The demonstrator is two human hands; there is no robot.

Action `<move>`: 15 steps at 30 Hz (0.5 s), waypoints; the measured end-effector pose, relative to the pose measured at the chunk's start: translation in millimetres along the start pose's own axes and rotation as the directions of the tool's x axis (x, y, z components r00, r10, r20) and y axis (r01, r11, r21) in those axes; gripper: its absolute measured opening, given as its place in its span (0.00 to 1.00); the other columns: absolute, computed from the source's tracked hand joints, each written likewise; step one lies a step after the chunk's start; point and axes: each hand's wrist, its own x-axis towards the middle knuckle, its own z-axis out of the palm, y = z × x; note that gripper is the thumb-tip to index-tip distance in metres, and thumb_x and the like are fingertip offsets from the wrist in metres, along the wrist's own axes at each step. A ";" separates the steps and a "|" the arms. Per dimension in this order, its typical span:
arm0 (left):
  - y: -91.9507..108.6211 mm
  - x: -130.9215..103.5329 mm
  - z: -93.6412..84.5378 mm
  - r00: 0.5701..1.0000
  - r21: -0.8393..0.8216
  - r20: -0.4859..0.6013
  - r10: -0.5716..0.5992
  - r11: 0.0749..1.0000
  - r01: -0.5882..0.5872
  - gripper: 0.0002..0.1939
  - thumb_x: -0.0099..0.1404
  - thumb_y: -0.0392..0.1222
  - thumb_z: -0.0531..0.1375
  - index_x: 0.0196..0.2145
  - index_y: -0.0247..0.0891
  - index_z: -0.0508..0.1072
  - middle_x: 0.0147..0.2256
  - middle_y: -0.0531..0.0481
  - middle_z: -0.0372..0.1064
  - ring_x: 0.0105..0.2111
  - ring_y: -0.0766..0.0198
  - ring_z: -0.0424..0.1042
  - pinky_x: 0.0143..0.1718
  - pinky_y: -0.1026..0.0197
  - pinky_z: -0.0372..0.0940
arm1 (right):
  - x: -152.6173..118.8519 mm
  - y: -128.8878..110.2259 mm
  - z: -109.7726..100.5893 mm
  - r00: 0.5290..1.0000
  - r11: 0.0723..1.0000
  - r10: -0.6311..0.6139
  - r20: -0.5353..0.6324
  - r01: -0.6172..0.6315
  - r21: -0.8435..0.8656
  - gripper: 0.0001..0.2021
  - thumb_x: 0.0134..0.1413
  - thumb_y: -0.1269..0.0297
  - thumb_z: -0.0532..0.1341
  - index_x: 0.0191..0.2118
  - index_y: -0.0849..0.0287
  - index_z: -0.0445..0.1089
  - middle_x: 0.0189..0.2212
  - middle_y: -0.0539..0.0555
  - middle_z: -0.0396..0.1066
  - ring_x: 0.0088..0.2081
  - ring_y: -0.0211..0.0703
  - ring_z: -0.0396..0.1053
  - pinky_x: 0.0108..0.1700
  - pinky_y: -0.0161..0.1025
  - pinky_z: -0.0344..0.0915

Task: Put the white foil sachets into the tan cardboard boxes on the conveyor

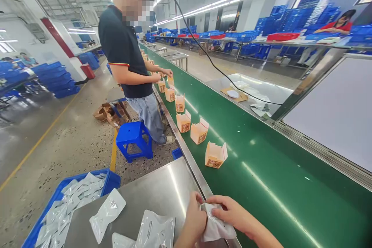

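Note:
My left hand (194, 214) and my right hand (228, 210) meet over the metal edge of the belt, both closed on one white plastic packet (217, 229). The left fingers curl at its left side, partly hidden. Thumb and fingers of the right hand press on its upper part. On the steel table (162, 180) to the left lie a flat silver-white packet (108, 214) and a larger printed packet (157, 229). Another packet (123, 241) is cut off by the lower picture edge. The nearest open carton (215, 157) stands ahead on the green belt (255, 174).
Several open cartons (199, 132) stand in a line along the belt. A co-worker (128, 46) at the left side handles cartons farther up. Left of the table is a blue crate (112, 180) of packets; beyond it stands a blue stool (133, 135). A black cable (203, 48) hangs across the view.

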 end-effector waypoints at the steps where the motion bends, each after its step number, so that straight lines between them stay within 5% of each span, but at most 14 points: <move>1: 2.4 7.2 5.7 0.994 -0.015 0.105 -0.001 1.000 0.002 0.16 0.44 0.30 0.55 0.33 0.40 0.61 0.34 0.53 0.66 0.38 0.63 0.67 0.40 0.61 0.62 | -9.7 -0.4 -12.4 0.998 0.998 0.055 -0.015 -0.055 -0.040 0.19 0.40 0.61 0.58 0.40 0.61 0.73 0.34 0.53 0.72 0.35 0.46 0.68 0.36 0.37 0.63; 3: 9.2 27.8 9.9 0.940 -0.127 0.339 0.026 0.992 0.018 0.23 0.43 0.30 0.56 0.40 0.41 0.64 0.38 0.52 0.67 0.40 0.61 0.68 0.41 0.60 0.63 | -25.1 -5.5 -37.6 0.989 0.994 0.084 -0.122 -0.091 -0.057 0.17 0.37 0.60 0.58 0.36 0.61 0.73 0.30 0.52 0.71 0.31 0.44 0.66 0.31 0.35 0.61; 5: 19.1 57.5 9.0 0.939 -0.177 0.336 0.069 0.984 -0.009 0.32 0.42 0.30 0.57 0.48 0.40 0.62 0.46 0.47 0.66 0.48 0.56 0.66 0.45 0.57 0.63 | -32.2 -15.5 -58.3 0.893 0.997 0.045 -0.447 -0.070 -0.040 0.18 0.38 0.56 0.60 0.37 0.59 0.71 0.33 0.52 0.71 0.31 0.44 0.66 0.32 0.36 0.62; 6: 24.9 75.0 9.0 0.970 -0.156 0.223 0.096 0.986 -0.062 0.36 0.43 0.30 0.58 0.52 0.40 0.59 0.51 0.44 0.62 0.53 0.54 0.62 0.49 0.55 0.61 | -31.2 -20.9 -65.1 0.756 0.998 0.007 -0.655 -0.050 -0.046 0.20 0.39 0.52 0.61 0.39 0.58 0.69 0.35 0.53 0.71 0.33 0.45 0.67 0.34 0.37 0.63; 8: 37.1 110.8 13.9 0.975 -0.051 -0.026 0.219 0.974 -0.220 0.44 0.41 0.31 0.61 0.57 0.37 0.53 0.59 0.40 0.51 0.61 0.51 0.51 0.58 0.52 0.53 | -18.5 -28.3 -70.5 0.383 0.987 -0.146 -0.912 -0.001 -0.159 0.22 0.45 0.48 0.60 0.42 0.57 0.66 0.40 0.55 0.70 0.37 0.47 0.67 0.38 0.39 0.64; 9: 42.7 127.3 19.4 0.956 -0.018 -0.065 0.286 0.957 -0.288 0.49 0.39 0.31 0.64 0.59 0.36 0.49 0.61 0.39 0.46 0.62 0.50 0.47 0.60 0.52 0.50 | -7.4 -28.9 -69.7 0.252 0.964 -0.259 -0.933 0.011 -0.265 0.21 0.49 0.48 0.58 0.43 0.58 0.64 0.41 0.57 0.69 0.39 0.48 0.67 0.42 0.40 0.64; 10: 47.5 141.6 26.4 0.942 -0.020 -0.043 0.332 0.943 -0.333 0.54 0.37 0.31 0.66 0.60 0.37 0.46 0.62 0.39 0.44 0.62 0.50 0.47 0.60 0.52 0.50 | 5.7 -27.1 -67.6 0.197 0.925 -0.373 -0.907 0.007 -0.379 0.18 0.53 0.50 0.55 0.43 0.59 0.64 0.42 0.59 0.68 0.42 0.49 0.67 0.45 0.41 0.64; 11: 51.2 153.3 34.4 0.937 -0.045 0.017 0.350 0.936 -0.349 0.57 0.34 0.31 0.68 0.61 0.37 0.46 0.62 0.38 0.46 0.60 0.50 0.51 0.59 0.51 0.52 | 19.1 -23.2 -65.0 0.230 0.875 -0.468 -0.853 -0.012 -0.483 0.16 0.56 0.53 0.53 0.43 0.59 0.64 0.43 0.60 0.68 0.44 0.49 0.66 0.48 0.42 0.63; 13: 54.5 167.8 50.4 0.932 -0.099 0.152 0.331 0.943 -0.318 0.57 0.31 0.31 0.70 0.59 0.36 0.50 0.57 0.40 0.55 0.54 0.52 0.60 0.55 0.51 0.58 | 40.8 -11.9 -62.0 0.458 0.779 -0.516 -0.724 -0.100 -0.619 0.13 0.58 0.63 0.49 0.44 0.60 0.64 0.46 0.62 0.67 0.47 0.51 0.65 0.51 0.45 0.61; 15: 52.3 170.7 62.0 0.925 -0.104 0.222 0.309 0.951 -0.293 0.52 0.31 0.32 0.71 0.55 0.36 0.56 0.51 0.43 0.63 0.49 0.54 0.65 0.53 0.51 0.60 | 48.8 -1.6 -66.4 0.691 0.707 -0.363 -0.625 -0.233 -0.668 0.17 0.56 0.71 0.48 0.49 0.63 0.63 0.50 0.62 0.64 0.50 0.52 0.64 0.50 0.46 0.62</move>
